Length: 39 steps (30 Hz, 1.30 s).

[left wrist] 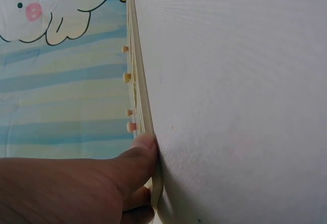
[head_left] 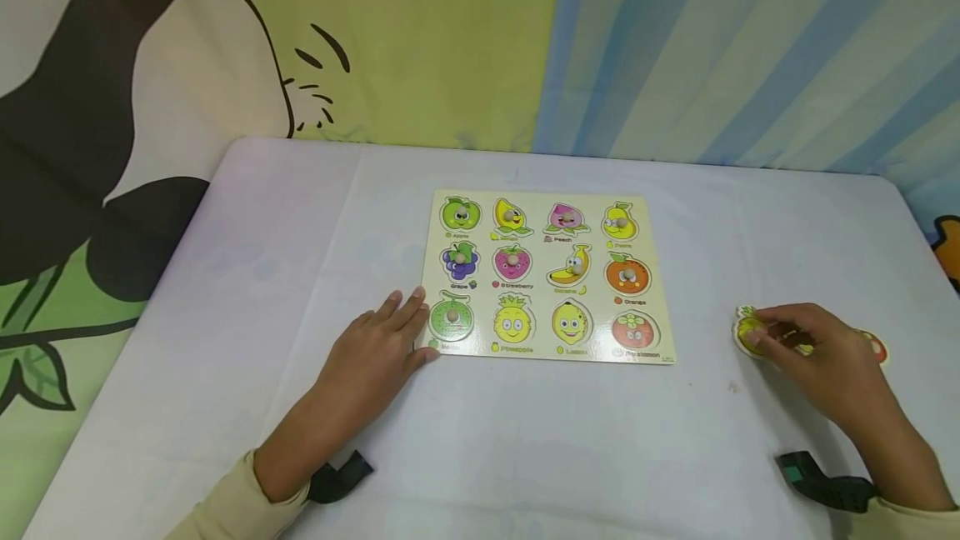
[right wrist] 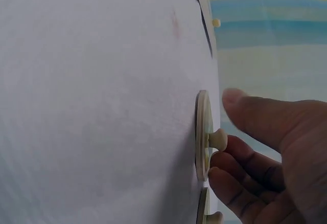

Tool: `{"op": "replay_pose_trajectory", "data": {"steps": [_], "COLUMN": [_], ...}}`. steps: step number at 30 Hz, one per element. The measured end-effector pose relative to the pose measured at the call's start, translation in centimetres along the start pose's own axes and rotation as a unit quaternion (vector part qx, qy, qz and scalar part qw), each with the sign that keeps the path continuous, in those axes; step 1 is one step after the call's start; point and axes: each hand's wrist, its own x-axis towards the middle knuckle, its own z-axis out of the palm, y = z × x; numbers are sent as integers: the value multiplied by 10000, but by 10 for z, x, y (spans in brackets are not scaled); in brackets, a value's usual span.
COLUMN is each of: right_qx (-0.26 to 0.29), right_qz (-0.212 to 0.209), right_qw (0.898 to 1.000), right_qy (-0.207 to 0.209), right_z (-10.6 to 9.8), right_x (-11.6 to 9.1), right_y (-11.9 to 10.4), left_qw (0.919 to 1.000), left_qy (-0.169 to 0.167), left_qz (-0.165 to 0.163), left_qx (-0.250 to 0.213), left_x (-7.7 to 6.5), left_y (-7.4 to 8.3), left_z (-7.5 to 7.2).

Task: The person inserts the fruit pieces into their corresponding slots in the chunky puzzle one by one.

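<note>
A fruit peg puzzle board (head_left: 543, 273) lies flat on the white table. My left hand (head_left: 378, 340) rests at its left edge, fingers extended; the left wrist view shows the thumb (left wrist: 145, 144) against the board's side. Knobs stand on most fruit pictures, but none shows on the pineapple, lemon and persimmon. To the right, my right hand (head_left: 828, 352) is over a pineapple puzzle piece (head_left: 744, 332). In the right wrist view, fingers touch or nearly touch its wooden knob (right wrist: 218, 139), while the thumb (right wrist: 236, 97) stands apart from it. The piece sits at the table surface.
A red puzzle piece (head_left: 876, 347) lies beyond the right hand, partly hidden by it. Part of a yellow piece (head_left: 805, 349) shows under the fingers. Black straps (head_left: 341, 477) are at both wrists. Printed cloth (head_left: 450, 40) hangs behind the table.
</note>
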Motion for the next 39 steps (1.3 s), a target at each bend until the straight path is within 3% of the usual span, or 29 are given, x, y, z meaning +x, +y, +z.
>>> {"op": "replay_pose_trajectory", "data": {"steps": [8, 21, 31, 39], "right_qx": [-137, -508, -640, -508], "right_qz": [-52, 386, 293, 22], "right_qw": [9999, 9971, 9960, 9980], "right_qy": [-32, -422, -558, -375], "right_z": [3, 1, -2, -4], "right_x": [1, 7, 10, 15], "right_y": [0, -6, -11, -24], "left_qw": [10000, 10000, 10000, 10000], "left_qy": [-62, -6, -48, -65], "left_qz": [-56, -19, -71, -60], "left_qx": [-31, -10, -33, -6], "left_x": [0, 0, 0, 0], "left_y": [0, 0, 0, 0], "left_z": [-1, 0, 1, 0]}}
